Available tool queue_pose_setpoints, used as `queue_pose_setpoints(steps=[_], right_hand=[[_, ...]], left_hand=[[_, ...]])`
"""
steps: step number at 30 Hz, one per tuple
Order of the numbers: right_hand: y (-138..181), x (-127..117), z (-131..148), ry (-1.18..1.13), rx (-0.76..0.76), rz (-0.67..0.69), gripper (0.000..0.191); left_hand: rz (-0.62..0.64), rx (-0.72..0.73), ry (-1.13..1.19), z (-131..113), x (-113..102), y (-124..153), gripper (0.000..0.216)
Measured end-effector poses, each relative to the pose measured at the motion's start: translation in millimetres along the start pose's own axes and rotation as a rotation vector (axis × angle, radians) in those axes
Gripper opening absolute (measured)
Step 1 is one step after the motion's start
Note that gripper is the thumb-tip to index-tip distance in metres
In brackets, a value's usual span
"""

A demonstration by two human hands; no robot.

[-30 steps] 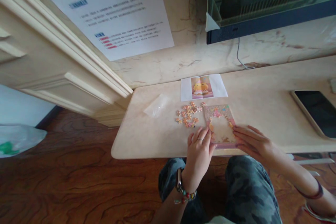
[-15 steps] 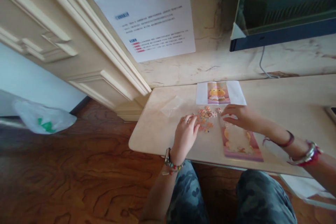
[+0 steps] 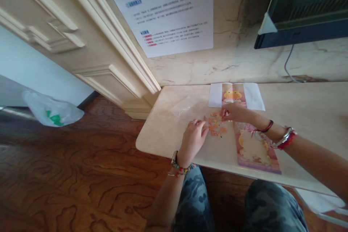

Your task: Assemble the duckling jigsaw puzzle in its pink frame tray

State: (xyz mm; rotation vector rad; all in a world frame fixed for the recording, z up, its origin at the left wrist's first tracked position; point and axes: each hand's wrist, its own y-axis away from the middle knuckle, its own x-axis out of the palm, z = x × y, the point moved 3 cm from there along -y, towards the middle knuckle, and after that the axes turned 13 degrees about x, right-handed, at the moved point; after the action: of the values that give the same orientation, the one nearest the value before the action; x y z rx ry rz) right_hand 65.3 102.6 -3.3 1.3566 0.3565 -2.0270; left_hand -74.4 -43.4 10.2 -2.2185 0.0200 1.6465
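Loose jigsaw puzzle pieces [image 3: 216, 127], pink and orange, lie in a heap on the pale table. My left hand [image 3: 191, 140] rests at the heap's left side, fingers loosely curved and a little apart, with nothing seen in them. At the heap's upper right edge, my right hand [image 3: 236, 112] points down with its fingertips pinched together. What they hold, if anything, is too small to make out. Below my right wrist lies a partly filled puzzle board [image 3: 240, 157], with a pinkish border and a pale bare middle.
Behind the pieces lies a printed reference picture [image 3: 254, 96] of a yellow figure, partly covered by my right hand. A clear plastic bag [image 3: 181, 108] sits on the table [image 3: 160, 127] to the left. A dark screen [image 3: 304, 11] and a paper sheet [image 3: 176, 18] are on the wall.
My right hand has moved left from the top of the board to the loose pieces, and its fingers have closed. My left hand stays beside the heap. The view has shifted slightly.
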Motion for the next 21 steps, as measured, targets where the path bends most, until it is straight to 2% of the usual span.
queue_pose_setpoints(steps=[6, 11, 17, 21], right_hand=[[0.9, 1.0, -2.5, -0.132, 0.074, 0.041, 0.011], [1.5, -7.2, -3.5, -0.214, 0.096, 0.035, 0.011], [9.4, -23.5, -3.3, -0.415, -0.023, -0.081, 0.019], [34.6, -32.4, 10.9, -0.582, -0.026, 0.012, 0.022]], left_hand=[[-0.013, -0.027, 0.019, 2.4, -2.5, 3.8, 0.019], [-0.023, -0.025, 0.035, 4.4, -2.9, 5.6, 0.018], [-0.07, -0.027, 0.103, -0.7, -5.0, 4.1, 0.017], [-0.151, 0.022, 0.247, -13.8, -7.0, -4.1, 0.016]])
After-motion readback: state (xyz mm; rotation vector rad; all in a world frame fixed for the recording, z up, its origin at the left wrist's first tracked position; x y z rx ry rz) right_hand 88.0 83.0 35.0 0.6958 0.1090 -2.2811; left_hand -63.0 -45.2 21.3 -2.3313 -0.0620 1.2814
